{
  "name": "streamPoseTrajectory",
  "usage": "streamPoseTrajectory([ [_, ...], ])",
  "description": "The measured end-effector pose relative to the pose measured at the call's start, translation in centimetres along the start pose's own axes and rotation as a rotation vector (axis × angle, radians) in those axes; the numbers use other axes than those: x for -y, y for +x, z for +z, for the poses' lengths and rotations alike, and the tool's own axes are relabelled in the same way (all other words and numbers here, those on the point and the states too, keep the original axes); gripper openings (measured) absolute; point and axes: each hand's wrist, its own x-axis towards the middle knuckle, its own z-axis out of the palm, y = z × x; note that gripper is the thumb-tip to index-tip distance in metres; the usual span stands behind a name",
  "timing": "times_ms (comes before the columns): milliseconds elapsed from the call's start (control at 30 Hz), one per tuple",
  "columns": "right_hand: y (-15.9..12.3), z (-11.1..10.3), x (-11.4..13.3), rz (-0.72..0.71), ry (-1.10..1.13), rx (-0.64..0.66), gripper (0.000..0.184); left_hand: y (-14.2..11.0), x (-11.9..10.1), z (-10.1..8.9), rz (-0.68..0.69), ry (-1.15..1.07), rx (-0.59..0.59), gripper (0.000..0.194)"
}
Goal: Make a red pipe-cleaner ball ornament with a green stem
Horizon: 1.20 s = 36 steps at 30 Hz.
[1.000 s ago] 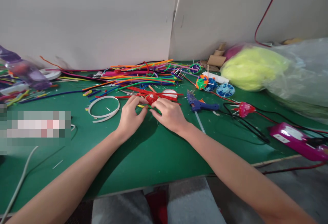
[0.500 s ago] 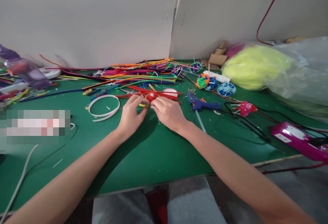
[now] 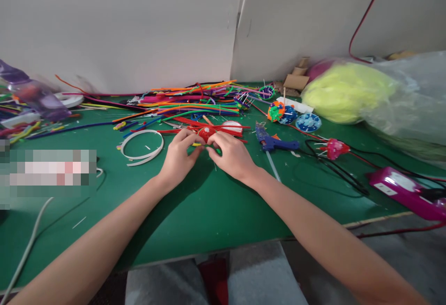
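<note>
My left hand [image 3: 179, 156] and my right hand [image 3: 232, 154] meet over the middle of the table, fingertips pinched close together. What they pinch is small and mostly covered by the fingers; a bright green bit shows by the right thumb. Just behind the fingertips is a round red piece [image 3: 206, 133] with white spots. A yellow strip [image 3: 198, 144] shows beside the left fingers. Beyond the hands lie red pipe cleaners [image 3: 190, 122] and a white oval piece with a red edge [image 3: 232, 126].
Bundled coloured pipe cleaners [image 3: 198, 108] lie along the wall. A white strip coil [image 3: 142, 131] sits left of my hands. To the right are a blue glue gun [image 3: 275, 142], decorated round pieces [image 3: 308, 122], a pink spiked piece [image 3: 336, 148] and a magenta power strip [image 3: 400, 188].
My fingertips have shifted slightly, with the right thumb now apart from its forefinger and more of the red piece showing. The things around have stayed put.
</note>
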Motion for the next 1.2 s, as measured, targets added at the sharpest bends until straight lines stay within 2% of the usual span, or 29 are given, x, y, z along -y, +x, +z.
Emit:
streamPoseTrajectory([
  [167,0.1,0.3,0.1,0.044,0.054,-0.012,0.010,0.0,0.0,0.0,0.008,-0.024,-0.004,0.013],
  [400,0.2,0.1,0.5,0.070,0.005,0.012,0.012,0.0,0.0,0.0,-0.003,-0.022,0.000,0.011],
  [567,0.1,-0.5,-0.2,-0.024,-0.006,-0.051,0.004,-0.1,0.0,0.1,-0.006,-0.044,0.000,0.012],
  [733,-0.2,-0.6,-0.6,-0.083,-0.068,-0.051,0.007,-0.2,0.1,0.1,0.030,-0.025,0.004,0.012],
  [967,-0.2,-0.5,-0.3,0.048,0.069,-0.032,0.006,-0.2,0.3,0.2,0.043,-0.009,0.005,0.009],
  [1200,-0.1,-0.2,-0.7,0.028,0.170,-0.034,0.009,-0.2,0.2,0.2,0.065,-0.013,0.015,0.012],
])
